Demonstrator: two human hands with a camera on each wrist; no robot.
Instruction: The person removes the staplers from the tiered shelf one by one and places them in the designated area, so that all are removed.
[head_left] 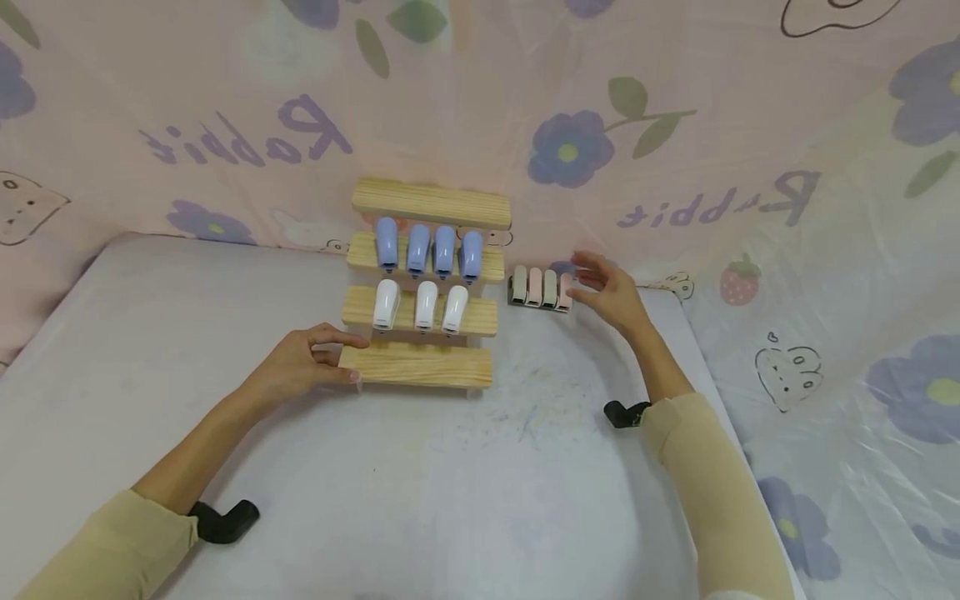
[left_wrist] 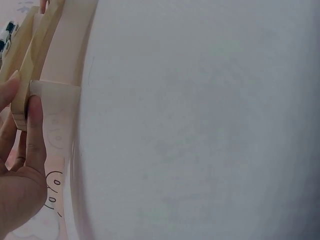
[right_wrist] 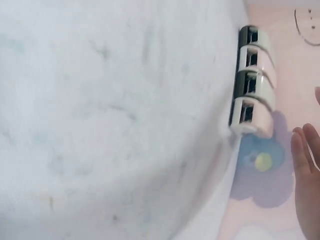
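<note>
Sleeves (head_left: 112, 550) in pale yellow run off the bottom of the head view, each with a black fitting (head_left: 227, 522) sticking out at the wrist. Beyond them spreads a white tabletop (head_left: 420, 500), smudged with grey around its middle.

The left hand (head_left: 303, 362) grips the left end of a wooden rack (head_left: 420, 367) by its lowest plank, thumb at the front edge, fingers going behind it. In the left wrist view that hand is cut off at the side, and the dark and white objects (left_wrist: 6, 36) in the corner are too small to name. A see-through support (left_wrist: 55, 92) under the plank is hard to make out.

Three white staplers (head_left: 425, 306) sit on the next plank up, four blue staplers (head_left: 445, 250) on the one above; they hide parts of the wood beneath.

Just right of the rack, four small staplers (head_left: 550, 288), grey-green and pink by turns, stand in a row on the tabletop. The right hand (head_left: 611, 292), fingers loosely bent and holding nothing, is beside the last pink one; whether the thumb touches it cannot be told.

Behind hangs a creased pink cloth (head_left: 435, 100) with purple flowers (head_left: 547, 158) and reversed "Rabbit" lettering.
</note>
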